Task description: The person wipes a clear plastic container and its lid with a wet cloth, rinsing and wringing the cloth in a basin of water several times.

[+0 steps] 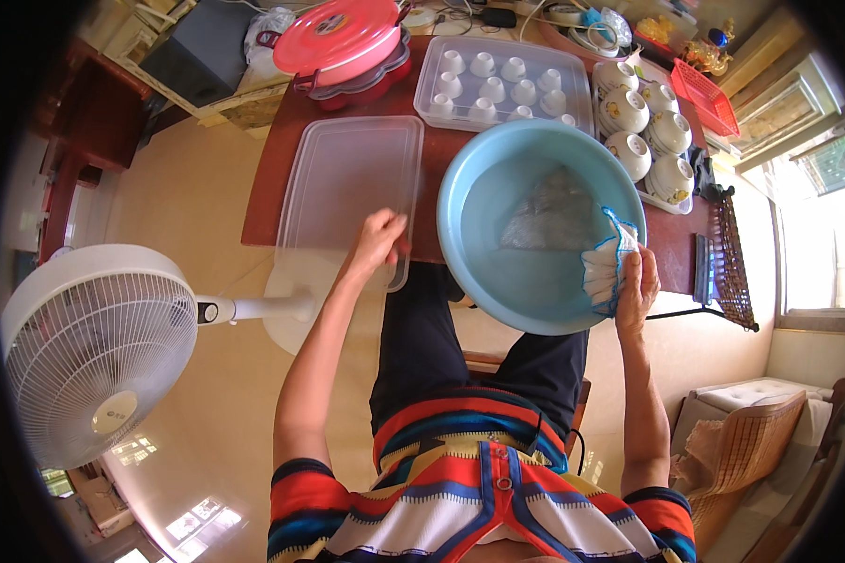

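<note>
A white scalloped cloth with blue edging is gripped in my right hand at the right rim of a light-blue plastic basin. Water appears to fill the basin, with a crumpled clear plastic bag in it. My left hand is closed over a translucent plastic lid, close to the lid's right edge. Nothing shows between its curled fingers. The lid lies on the red table and juts past the front edge. The basin also overhangs that edge, above my lap.
Behind the basin, a clear tray bears several upturned white cups. Upturned patterned bowls fill a tray at right. A pink lidded container stands back left. A white fan stands at my left; a black mesh basket is at right.
</note>
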### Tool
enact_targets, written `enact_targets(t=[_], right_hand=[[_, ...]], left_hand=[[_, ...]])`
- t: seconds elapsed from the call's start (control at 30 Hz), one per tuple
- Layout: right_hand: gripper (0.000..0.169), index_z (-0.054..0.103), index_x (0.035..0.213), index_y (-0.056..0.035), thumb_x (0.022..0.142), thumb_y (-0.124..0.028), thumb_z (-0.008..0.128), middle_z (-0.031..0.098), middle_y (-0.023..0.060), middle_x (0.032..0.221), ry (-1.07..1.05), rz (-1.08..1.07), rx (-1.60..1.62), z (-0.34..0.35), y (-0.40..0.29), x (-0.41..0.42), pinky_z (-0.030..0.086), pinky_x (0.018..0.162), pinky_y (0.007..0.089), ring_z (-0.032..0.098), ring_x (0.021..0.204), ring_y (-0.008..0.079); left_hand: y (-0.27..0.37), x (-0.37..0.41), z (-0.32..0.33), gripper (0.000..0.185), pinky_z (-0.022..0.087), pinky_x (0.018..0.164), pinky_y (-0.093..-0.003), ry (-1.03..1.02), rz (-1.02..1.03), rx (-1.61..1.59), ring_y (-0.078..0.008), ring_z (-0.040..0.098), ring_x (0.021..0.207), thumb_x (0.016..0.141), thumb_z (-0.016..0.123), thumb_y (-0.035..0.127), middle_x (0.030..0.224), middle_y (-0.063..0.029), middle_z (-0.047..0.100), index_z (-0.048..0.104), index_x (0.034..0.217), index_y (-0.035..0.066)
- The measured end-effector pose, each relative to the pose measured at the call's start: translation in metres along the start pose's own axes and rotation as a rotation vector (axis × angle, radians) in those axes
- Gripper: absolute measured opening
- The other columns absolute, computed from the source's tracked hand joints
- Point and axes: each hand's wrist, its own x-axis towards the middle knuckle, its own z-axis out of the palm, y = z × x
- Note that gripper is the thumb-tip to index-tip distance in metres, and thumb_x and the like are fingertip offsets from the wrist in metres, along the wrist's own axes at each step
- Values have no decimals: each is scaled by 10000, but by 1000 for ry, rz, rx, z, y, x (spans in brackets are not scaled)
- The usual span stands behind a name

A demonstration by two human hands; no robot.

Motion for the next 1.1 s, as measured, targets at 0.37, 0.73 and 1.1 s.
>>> enact_targets(t=[0.37,0.73,1.1], right_hand=[[278,590,1035,-19,938,-270,521,593,42,733,-72,46,-74,0,-7,-2,427,609,254,515,676,87],[276,576,1027,-10,928,-263,528,602,86,713,-95,36,-171,-3,-6,-3,446,600,286,564,634,144],[238,584,1037,-19,930,-225,530,553,11,678,-110,6,-159,1,-9,-1,399,563,234,483,626,64]], left_hand=[[48,179,21,225,505,428,-268,455,76,86,-159,631,593,882,555,183,894,-81,625,577,1048,32],[66,232,28,331,522,462,-311,457,-47,-55,-209,645,610,879,565,221,851,-154,646,584,1089,-33],[79,228,26,258,518,601,-349,528,64,-157,-283,665,780,792,683,215,883,-147,663,622,921,1]])
